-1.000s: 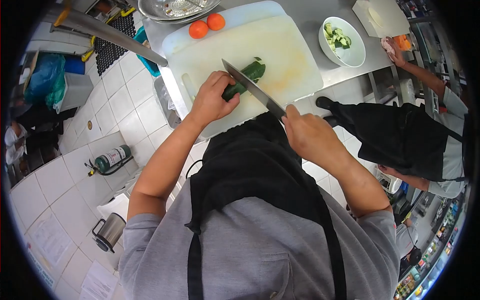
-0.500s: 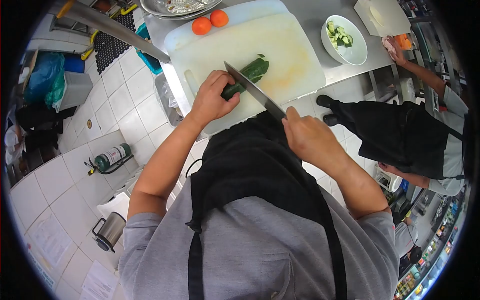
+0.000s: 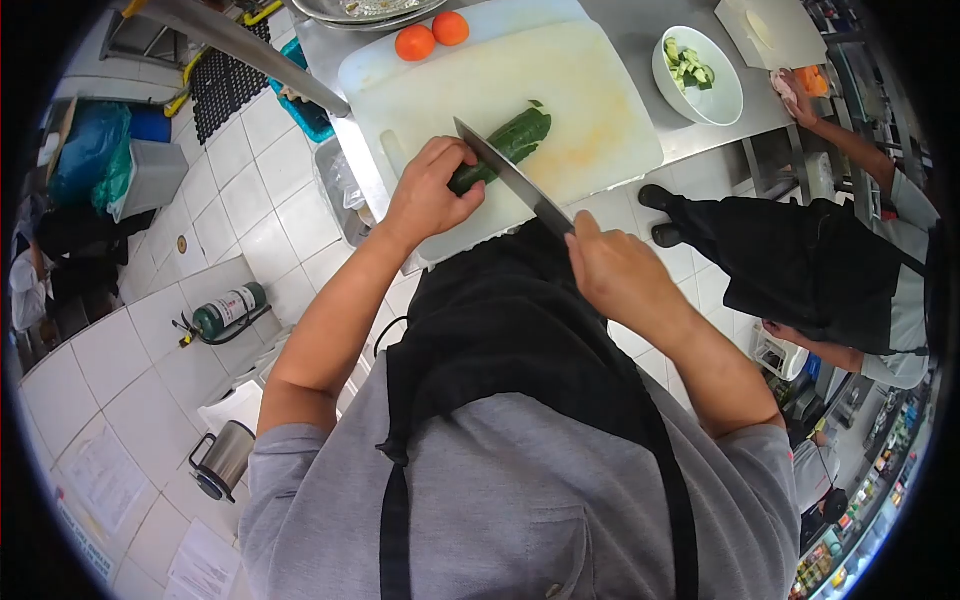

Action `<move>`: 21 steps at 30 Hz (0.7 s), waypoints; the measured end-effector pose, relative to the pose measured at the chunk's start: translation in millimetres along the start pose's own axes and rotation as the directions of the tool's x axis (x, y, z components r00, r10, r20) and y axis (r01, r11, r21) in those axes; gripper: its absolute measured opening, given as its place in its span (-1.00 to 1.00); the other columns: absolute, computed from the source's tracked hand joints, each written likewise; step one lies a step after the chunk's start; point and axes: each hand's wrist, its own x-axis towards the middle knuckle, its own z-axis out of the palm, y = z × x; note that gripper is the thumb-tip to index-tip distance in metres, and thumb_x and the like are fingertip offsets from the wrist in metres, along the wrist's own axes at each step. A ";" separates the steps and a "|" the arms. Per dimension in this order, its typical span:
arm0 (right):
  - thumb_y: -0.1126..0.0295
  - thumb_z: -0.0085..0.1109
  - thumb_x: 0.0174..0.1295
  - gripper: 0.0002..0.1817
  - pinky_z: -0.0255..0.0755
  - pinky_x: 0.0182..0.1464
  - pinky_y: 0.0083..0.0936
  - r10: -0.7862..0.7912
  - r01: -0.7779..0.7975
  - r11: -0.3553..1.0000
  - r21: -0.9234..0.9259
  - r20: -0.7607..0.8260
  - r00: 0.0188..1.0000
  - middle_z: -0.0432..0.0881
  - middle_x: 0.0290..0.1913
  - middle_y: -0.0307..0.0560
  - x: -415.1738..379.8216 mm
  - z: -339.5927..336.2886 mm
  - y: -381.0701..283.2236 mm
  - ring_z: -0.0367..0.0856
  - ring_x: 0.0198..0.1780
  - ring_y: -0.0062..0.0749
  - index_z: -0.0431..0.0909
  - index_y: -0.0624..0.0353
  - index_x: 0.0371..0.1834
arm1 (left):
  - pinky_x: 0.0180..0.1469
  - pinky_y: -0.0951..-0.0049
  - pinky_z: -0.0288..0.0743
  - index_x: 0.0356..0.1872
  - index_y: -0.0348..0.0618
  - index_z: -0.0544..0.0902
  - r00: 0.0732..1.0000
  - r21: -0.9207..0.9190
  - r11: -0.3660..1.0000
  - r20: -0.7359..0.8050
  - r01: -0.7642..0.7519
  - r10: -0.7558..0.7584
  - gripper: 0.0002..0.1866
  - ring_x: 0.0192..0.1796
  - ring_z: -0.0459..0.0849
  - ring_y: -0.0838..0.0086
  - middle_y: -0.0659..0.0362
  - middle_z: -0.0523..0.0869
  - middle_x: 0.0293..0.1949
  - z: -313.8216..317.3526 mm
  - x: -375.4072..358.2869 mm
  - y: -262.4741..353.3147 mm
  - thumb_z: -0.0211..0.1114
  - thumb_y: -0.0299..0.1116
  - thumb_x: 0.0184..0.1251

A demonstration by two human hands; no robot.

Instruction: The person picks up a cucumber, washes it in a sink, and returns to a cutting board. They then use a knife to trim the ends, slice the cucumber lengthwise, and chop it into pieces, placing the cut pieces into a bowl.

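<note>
On the pale cutting board [image 3: 590, 110] lies a dark green cucumber [image 3: 522, 136], its far part split into lengths. My left hand [image 3: 434, 192] is closed around the near end of it, thumb and fingers curled. My right hand [image 3: 618, 260] grips the handle of a kitchen knife [image 3: 519, 183]. The blade crosses over the cucumber just beside my left fingers, its tip pointing away to the upper left. A small green piece [image 3: 536, 103] sits at the cucumber's far end. Two tomatoes, the left tomato [image 3: 415, 43] and the right tomato [image 3: 451, 28], rest near the board's far edge.
Right of the board, a white bowl [image 3: 720, 103] holds cut cucumber chunks on the steel counter [image 3: 640, 30]. A carton [image 3: 775, 35] stands beyond it. A co-worker in a black apron [image 3: 810, 270] stands to the right, one hand on the counter. Metal trays [image 3: 370, 12] sit at the back left.
The view has shifted slightly, so the board and bowl appear a little to the right. Both hands keep their grips, and the knife stays across the cucumber.
</note>
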 end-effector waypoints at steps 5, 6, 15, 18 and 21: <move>0.38 0.02 0.50 -0.80 0.53 -0.35 0.15 0.000 0.004 0.999 0.044 -0.105 0.994 0.64 -0.54 0.31 30.9 43.7 4.0 0.68 -0.44 0.31 0.40 0.34 -0.20 | 0.06 0.20 0.61 -0.19 -0.25 0.63 0.999 -0.020 1.000 -0.028 -0.022 0.021 -0.67 0.02 0.67 0.06 0.01 0.68 -0.11 0.7 -3.3 -1.9 0.53 -0.44 0.01; 0.38 0.02 0.50 -0.80 0.53 -0.35 0.15 0.005 0.000 0.999 0.047 -0.110 0.994 0.64 -0.54 0.31 27.0 38.5 2.7 0.68 -0.44 0.31 0.40 0.34 -0.20 | 0.06 0.20 0.61 -0.19 -0.25 0.63 0.999 -0.019 0.999 -0.023 -0.028 0.027 -0.67 0.02 0.67 0.06 0.01 0.68 -0.11 -1.3 -4.8 0.0 0.53 -0.44 0.01; 0.39 0.01 0.50 -0.81 0.53 -0.37 0.14 0.045 -0.044 0.999 0.030 -0.021 0.999 0.64 -0.55 0.32 2.6 23.7 -8.2 0.68 -0.46 0.31 0.41 0.34 -0.19 | 0.06 0.21 0.62 -0.20 -0.26 0.64 0.999 -0.012 0.999 -0.021 -0.041 0.040 -0.70 0.01 0.68 0.07 0.04 0.69 -0.12 -7.2 -8.9 -3.1 0.51 -0.46 0.02; 0.34 0.07 0.53 -0.77 0.45 -0.46 0.13 0.003 -0.001 1.000 0.016 -0.116 0.993 0.59 -0.61 0.29 25.4 58.1 -8.3 0.61 -0.54 0.33 0.40 0.32 -0.20 | 0.04 0.21 0.63 -0.21 -0.26 0.65 0.995 -0.007 0.997 -0.048 -0.082 0.082 -0.71 -0.01 0.68 0.07 0.03 0.69 -0.12 -7.8 -10.3 -5.3 0.50 -0.46 0.03; 0.39 0.02 0.49 -0.80 0.55 -0.36 0.15 -0.032 0.036 0.998 0.046 -0.090 0.995 0.65 -0.54 0.33 20.8 25.2 -9.0 0.68 -0.47 0.32 0.40 0.35 -0.19 | 0.03 0.20 0.63 -0.21 -0.26 0.65 0.996 -0.001 0.996 -0.023 -0.084 0.084 -0.71 -0.01 0.69 0.08 0.03 0.69 -0.13 -11.9 -9.7 -2.2 0.50 -0.45 0.03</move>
